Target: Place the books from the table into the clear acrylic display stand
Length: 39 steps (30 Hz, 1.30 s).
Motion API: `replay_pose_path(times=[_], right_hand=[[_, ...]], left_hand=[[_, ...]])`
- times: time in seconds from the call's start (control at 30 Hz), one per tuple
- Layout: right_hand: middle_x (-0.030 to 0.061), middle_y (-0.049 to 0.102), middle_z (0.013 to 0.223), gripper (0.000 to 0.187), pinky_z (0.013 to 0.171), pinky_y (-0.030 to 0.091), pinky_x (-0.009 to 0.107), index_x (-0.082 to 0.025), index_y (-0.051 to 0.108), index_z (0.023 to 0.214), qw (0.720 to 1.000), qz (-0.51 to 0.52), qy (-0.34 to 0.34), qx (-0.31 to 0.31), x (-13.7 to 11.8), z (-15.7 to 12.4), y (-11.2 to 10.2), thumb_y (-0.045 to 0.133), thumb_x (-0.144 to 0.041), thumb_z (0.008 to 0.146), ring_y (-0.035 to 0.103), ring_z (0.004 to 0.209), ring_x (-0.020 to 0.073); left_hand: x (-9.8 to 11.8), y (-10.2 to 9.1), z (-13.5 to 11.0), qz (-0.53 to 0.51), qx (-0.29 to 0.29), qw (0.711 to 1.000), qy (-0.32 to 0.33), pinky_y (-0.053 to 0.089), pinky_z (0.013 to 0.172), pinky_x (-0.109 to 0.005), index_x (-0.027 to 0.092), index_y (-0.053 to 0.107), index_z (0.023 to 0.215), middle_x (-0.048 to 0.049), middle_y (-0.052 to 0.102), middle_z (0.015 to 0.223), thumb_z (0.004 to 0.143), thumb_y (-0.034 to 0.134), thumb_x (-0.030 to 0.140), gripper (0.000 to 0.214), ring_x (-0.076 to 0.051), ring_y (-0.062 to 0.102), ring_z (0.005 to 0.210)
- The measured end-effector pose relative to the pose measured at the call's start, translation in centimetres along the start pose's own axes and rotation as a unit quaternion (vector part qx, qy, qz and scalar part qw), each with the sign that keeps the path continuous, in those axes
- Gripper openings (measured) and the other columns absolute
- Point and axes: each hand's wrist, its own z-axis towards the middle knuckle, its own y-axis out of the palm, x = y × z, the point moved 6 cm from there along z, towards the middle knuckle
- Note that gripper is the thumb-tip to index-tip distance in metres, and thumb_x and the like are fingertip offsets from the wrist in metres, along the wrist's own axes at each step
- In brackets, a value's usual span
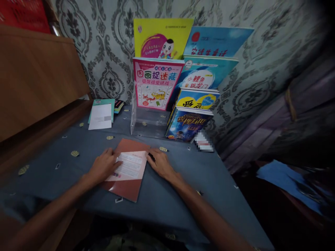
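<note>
A thin reddish-brown book [128,190] with a white printed panel lies slightly turned on the grey-blue tablecloth in front of me. My left hand [106,163] grips its left edge, thumb over the printed panel. At the opposite edge, my right hand [160,162] has its curled fingers on the upper right side of the book. A small dark patch shows by the right thumb; I cannot make out what it is. Past the book stands a clear acrylic rack [150,129], with a pink picture book [158,83] upright in its left column.
Behind the pink book is a yellow book [162,35]. The rack's right column holds several books, a dark blue one [187,123] in front. Several books [101,116] lie at the back left. A wooden panel [39,66] stands left; a curtain [272,115] hangs right.
</note>
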Motion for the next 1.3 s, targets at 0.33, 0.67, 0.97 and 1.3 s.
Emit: replay_pose_path(times=[0.33, 0.67, 0.97, 1.3], right_hand=[[0.0204, 0.056, 0.145, 0.035, 0.112, 0.042, 0.046, -0.013, 0.063, 0.129, 0.997, -0.065, 0.041, -0.004, 3.8, 2.4, 0.5, 0.052, -0.023, 0.097, 0.055, 0.132, 0.0290], [0.0169, 0.051, 0.152, 0.040, 0.117, 0.033, 0.055, -0.018, 0.061, 0.135, 0.998, -0.048, -0.003, -0.034, 2.2, -2.3, 0.7, 0.051, -0.029, 0.099, 0.041, 0.145, 0.0310], [0.0122, 0.048, 0.155, 0.045, 0.119, 0.031, 0.056, -0.025, 0.059, 0.139, 0.993, 0.025, -0.064, -0.092, 0.0, -8.9, -1.0, 0.059, -0.041, 0.097, 0.041, 0.146, 0.0280], [0.0114, 0.058, 0.147, 0.035, 0.117, 0.034, 0.057, -0.023, 0.068, 0.128, 0.990, 0.110, -0.059, -0.064, 0.5, -8.6, -1.6, 0.054, -0.029, 0.097, 0.045, 0.144, 0.0265]], left_hand=[[2.9, -0.2, 3.8, -0.035, 0.049, 0.997, 0.043, 0.051, 0.080, -0.040, 0.014, 0.061, 0.120, -0.0174, 0.059, 0.114, 0.101, 0.041, 0.040, 0.038, -0.031, 0.059, 0.105], [3.1, 1.2, 3.4, -0.020, 0.087, 0.994, 0.069, 0.044, 0.098, -0.046, 0.016, 0.057, 0.131, -0.0165, 0.057, 0.133, 0.102, 0.043, 0.036, 0.038, -0.032, 0.049, 0.121], [4.0, 0.5, 2.7, -0.016, 0.123, 0.984, 0.127, 0.043, 0.096, -0.046, 0.016, 0.064, 0.117, -0.0158, 0.063, 0.125, 0.102, 0.039, 0.030, 0.032, -0.031, 0.052, 0.118], [11.8, 1.1, -3.5, -0.022, 0.064, 0.938, 0.340, 0.046, 0.093, -0.040, 0.017, 0.063, 0.115, -0.0113, 0.064, 0.116, 0.104, 0.043, 0.037, 0.029, -0.026, 0.055, 0.113]])
